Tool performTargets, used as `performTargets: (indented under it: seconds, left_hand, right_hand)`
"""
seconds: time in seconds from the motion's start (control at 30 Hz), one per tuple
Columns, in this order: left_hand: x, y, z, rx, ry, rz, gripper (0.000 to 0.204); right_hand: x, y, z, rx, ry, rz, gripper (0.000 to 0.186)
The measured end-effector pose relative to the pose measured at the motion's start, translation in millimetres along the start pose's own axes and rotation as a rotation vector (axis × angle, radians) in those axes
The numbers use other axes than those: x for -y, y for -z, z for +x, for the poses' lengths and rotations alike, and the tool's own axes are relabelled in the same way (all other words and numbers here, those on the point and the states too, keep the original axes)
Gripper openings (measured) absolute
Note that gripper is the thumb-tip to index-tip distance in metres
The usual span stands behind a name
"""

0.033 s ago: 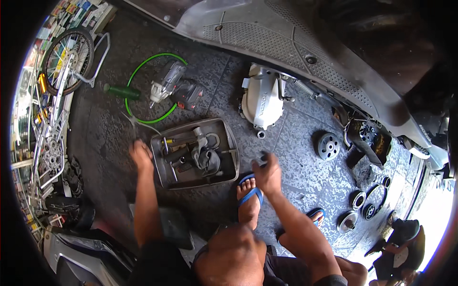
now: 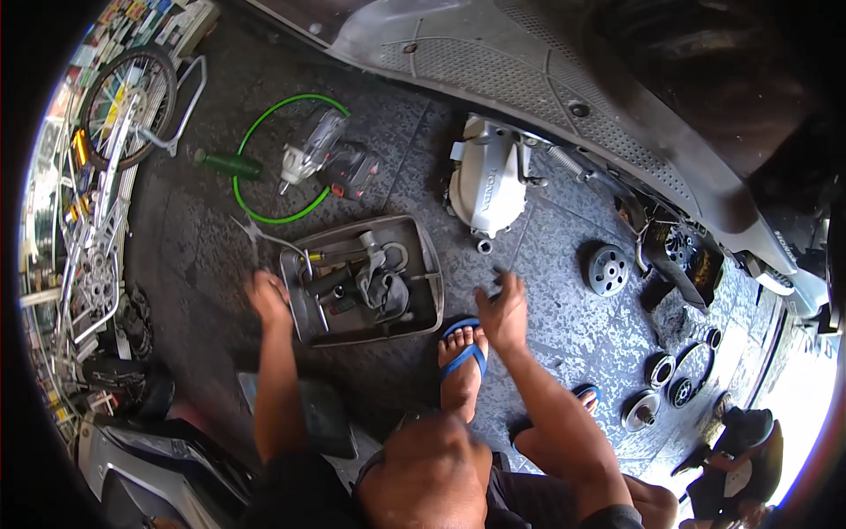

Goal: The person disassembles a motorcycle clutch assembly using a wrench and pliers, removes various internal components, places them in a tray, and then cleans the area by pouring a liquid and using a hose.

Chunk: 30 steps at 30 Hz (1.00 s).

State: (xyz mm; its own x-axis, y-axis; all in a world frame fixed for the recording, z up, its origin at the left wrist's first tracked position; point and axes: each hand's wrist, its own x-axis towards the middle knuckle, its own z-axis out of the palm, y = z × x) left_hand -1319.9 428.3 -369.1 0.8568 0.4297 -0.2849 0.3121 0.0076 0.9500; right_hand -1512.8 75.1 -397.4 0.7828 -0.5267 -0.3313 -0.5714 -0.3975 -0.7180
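My left hand (image 2: 267, 298) hovers beside the left edge of a grey plastic tray (image 2: 370, 339), its fingers loosely apart with nothing seen in them. Over the floor, between the tray and the silver engine cover (image 2: 487, 187), my right hand (image 2: 504, 316) is empty, its fingers spread and slightly bent. In the tray lie a crumpled grey rag (image 2: 385, 293), a T-handled wrench (image 2: 319, 309) and a yellow-handled tool (image 2: 315, 257). A three-armed wrench (image 2: 256, 232) rests against the tray's far left corner. A small metal socket or nut (image 2: 485, 248) sits just below the engine cover.
Beyond the tray lie a cordless impact wrench (image 2: 322, 157), a green hose (image 2: 242, 196) and a green bottle-like object (image 2: 229, 165). A scooter (image 2: 608, 145) spans the upper right. Round metal clutch parts (image 2: 608, 270) dot the floor at right. Another person (image 2: 740, 463) crouches lower right.
My left hand has shifted slightly down and toward the tray. My right hand has moved a little up and right, its fingers opening more. Tools and parts stay put.
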Motion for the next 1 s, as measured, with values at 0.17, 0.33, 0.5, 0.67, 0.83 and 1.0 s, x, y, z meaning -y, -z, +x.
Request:
performTargets:
  seconds: [0.17, 0.33, 0.5, 0.67, 0.83, 1.0]
  left_hand:
    - [51, 61, -76, -0.113, 0.042, -0.262, 0.007]
    - [55, 86, -108, -0.096, -0.035, -0.291, 0.009]
    - [44, 43, -156, 0.124, 0.135, -0.392, 0.013]
    - [74, -28, -214, 0.421, -0.313, 0.351, 0.016]
    - [-8, -82, -212, 0.99, -0.861, 0.611, 0.035]
    - [-120, -160, -68, 0.05, -1.133, 0.889, 0.077]
  right_hand:
    - [5, -8, 62, 0.073, 0.3, -0.467, 0.054]
    - [9, -24, 52, 0.172, 0.234, -0.36, 0.032]
    - [49, -23, -10, 0.414, 0.202, -0.047, 0.059]
    - [73, -33, -41, 0.619, -0.102, 0.784, 0.066]
    - [41, -5, -12, 0.543, -0.336, 1.044, 0.017]
    - [4, 50, -22, 0.213, -0.414, 0.916, 0.014]
